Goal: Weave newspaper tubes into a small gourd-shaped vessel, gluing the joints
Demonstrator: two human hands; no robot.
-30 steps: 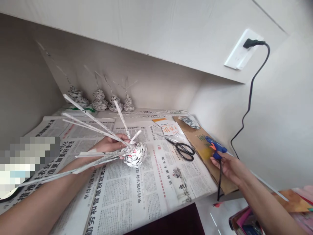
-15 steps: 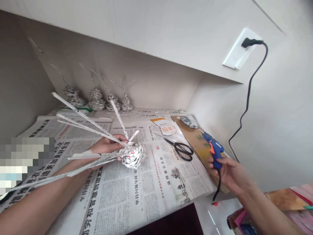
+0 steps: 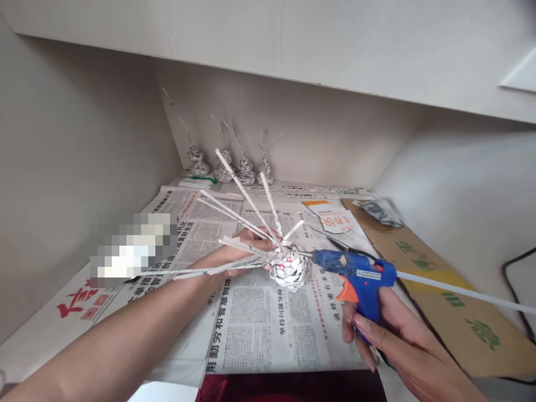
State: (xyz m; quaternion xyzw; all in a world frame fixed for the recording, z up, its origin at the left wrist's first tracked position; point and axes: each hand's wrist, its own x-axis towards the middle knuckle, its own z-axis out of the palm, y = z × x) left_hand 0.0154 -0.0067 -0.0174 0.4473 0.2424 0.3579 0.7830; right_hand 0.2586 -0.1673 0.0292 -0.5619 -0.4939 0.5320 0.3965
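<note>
My left hand [image 3: 255, 245] is closed on a small woven newspaper ball [image 3: 292, 271], gripping it on its left side. Several rolled paper strips [image 3: 238, 178] stick out of the ball upward and to the left. My right hand [image 3: 393, 335] is wrapped round the handle of a blue hot glue gun [image 3: 364, 279] with an orange trigger. A clear glue stick [image 3: 464, 296] juts from the back of the gun. Its nozzle points left and meets the ball's upper right side; whether it touches, I cannot tell. Behind the gun lie scissors [image 3: 341, 245], partly hidden.
Newspaper sheets [image 3: 259, 340] cover the table. Several woven paper gourds [image 3: 224, 167] stand along the back wall. On the right lie a flattened cardboard piece [image 3: 473, 340], a crumpled bag [image 3: 381, 212] and a printed card [image 3: 335, 218]. A black cord [image 3: 508, 268] runs at the right edge.
My right hand has brought the glue gun left from the cardboard's edge to the woven ball and levelled it. The view has turned right; the left hand still holds the ball.
</note>
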